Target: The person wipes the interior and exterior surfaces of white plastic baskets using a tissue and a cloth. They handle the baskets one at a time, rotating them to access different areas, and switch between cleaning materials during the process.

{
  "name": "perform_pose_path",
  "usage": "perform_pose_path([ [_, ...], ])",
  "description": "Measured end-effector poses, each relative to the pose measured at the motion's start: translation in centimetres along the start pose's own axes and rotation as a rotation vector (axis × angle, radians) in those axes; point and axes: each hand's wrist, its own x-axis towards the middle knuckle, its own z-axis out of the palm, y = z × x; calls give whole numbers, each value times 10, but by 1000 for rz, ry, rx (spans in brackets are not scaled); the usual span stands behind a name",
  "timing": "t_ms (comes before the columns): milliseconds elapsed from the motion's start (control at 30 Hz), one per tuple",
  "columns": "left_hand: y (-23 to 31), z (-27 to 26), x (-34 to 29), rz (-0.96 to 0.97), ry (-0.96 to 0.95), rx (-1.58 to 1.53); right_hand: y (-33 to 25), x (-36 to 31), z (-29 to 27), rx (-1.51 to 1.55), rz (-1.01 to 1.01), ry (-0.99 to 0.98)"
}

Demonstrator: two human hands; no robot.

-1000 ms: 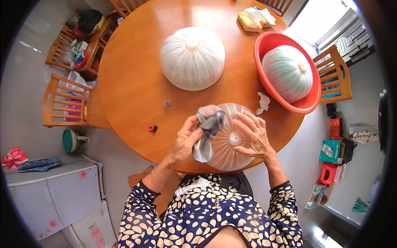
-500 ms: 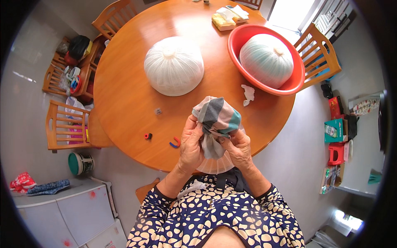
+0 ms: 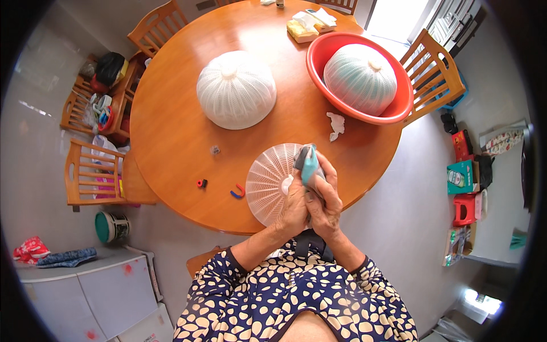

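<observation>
My left hand (image 3: pixel 296 204) and my right hand (image 3: pixel 326 199) press together around a bunched cloth (image 3: pixel 309 166), striped grey, teal and pale pink. Most of the cloth is hidden inside the fingers; a teal and dark grey fold sticks out at the top. Just under and to the left of my hands, a pale slotted plastic dome cover (image 3: pixel 265 176) lies at the table's near edge, its white knob partly behind my left hand. Farther off stands a white mesh dome cover (image 3: pixel 236 94). Another pale green dome cover (image 3: pixel 362 80) sits in a red basin (image 3: pixel 399 113).
The round wooden table (image 3: pixel 176 114) also bears a crumpled tissue (image 3: pixel 336 126), a tissue pack (image 3: pixel 303 27), a red-and-blue horseshoe magnet (image 3: pixel 237 191), a small red-and-black piece (image 3: pixel 201 183) and a tiny clear item (image 3: pixel 215 150). Wooden chairs (image 3: pixel 94 171) surround it.
The cloth, spread wider between my hands before, is now squeezed into a small bundle. My hands have come together and shifted right, uncovering the slotted dome cover.
</observation>
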Motion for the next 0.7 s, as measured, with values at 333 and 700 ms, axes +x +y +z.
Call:
perform_pose_path([
  [333, -1, -50, -14, 333, 361, 1188, 0, 2, -46, -444, -41, 187],
  [700, -32, -60, -17, 352, 126, 1538, 46, -2, -27, -838, -64, -294],
])
